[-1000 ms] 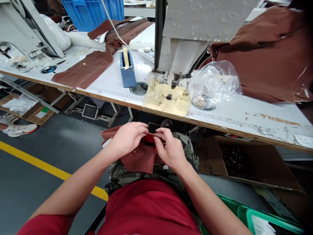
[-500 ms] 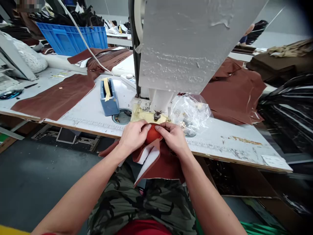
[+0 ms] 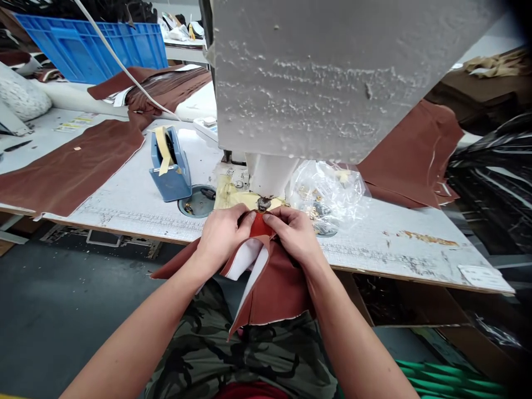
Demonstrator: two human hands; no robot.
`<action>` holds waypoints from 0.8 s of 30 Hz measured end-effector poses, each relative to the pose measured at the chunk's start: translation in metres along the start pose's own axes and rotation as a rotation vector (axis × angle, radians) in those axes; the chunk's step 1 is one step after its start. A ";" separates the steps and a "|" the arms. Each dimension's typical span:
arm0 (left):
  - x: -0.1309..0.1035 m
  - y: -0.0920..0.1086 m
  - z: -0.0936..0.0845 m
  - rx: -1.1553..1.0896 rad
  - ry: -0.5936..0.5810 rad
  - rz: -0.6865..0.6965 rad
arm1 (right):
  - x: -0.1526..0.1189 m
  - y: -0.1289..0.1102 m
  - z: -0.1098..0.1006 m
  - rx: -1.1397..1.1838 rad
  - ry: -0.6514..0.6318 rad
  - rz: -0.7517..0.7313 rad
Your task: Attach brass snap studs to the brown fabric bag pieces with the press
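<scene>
Open tabletop (image 3: 366,244) right of the clear bag (image 3: 328,191), apparently; overhead, the bulky machine head (image 3: 324,83) in the way.

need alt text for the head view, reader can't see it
Someone's left hand and right hand hold brown material at a grey machine on a worktable; blue tape dispenser to the left, clear plastic bag to the right.

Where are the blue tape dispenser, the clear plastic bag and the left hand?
Tape dispenser (image 3: 173,180): head view, front body.
Plastic bag (image 3: 343,194): head view, crumpled middle.
Left hand (image 3: 220,235): head view, back of hand.
</scene>
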State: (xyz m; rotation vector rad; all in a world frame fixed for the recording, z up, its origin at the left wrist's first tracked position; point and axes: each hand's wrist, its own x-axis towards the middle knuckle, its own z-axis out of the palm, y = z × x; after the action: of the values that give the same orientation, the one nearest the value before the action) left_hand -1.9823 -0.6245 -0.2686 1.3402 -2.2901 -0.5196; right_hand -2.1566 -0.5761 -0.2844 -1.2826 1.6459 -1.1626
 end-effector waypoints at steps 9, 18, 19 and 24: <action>0.002 -0.002 0.005 0.024 -0.007 -0.003 | -0.002 0.002 0.003 0.001 0.031 -0.037; -0.088 0.018 -0.017 -0.262 0.245 0.030 | -0.047 -0.003 0.025 -0.455 0.296 -0.472; -0.104 0.014 -0.015 -0.392 0.157 -0.055 | -0.061 -0.003 0.035 -0.507 0.263 -0.576; -0.153 -0.039 0.016 -1.142 0.126 -0.613 | -0.088 -0.022 0.083 -0.574 -0.368 -0.698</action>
State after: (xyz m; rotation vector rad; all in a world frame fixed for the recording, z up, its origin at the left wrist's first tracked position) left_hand -1.8958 -0.5061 -0.3293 1.2911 -1.0188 -1.5557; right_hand -2.0527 -0.5100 -0.2886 -2.4075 1.3180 -0.7416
